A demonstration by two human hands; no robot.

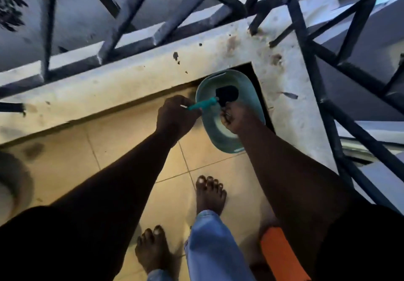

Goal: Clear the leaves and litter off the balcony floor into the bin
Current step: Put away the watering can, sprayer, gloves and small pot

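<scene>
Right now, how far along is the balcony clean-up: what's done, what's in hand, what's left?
Done: the floor tiles near the feet show no loose leaves. In hand: the left hand grips a teal-handled scoop over the bin; the right hand is curled inside it, contents unclear. Left: dark bits and a leaf on the ledge.

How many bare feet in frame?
2. One bare foot on the tan floor tiles below the teal oval plastic bin; the other foot lower left. None apparently hidden.

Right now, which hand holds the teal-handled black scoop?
The left hand, gripping the teal-handled black scoop; the right hand is over the teal oval bin.
</scene>
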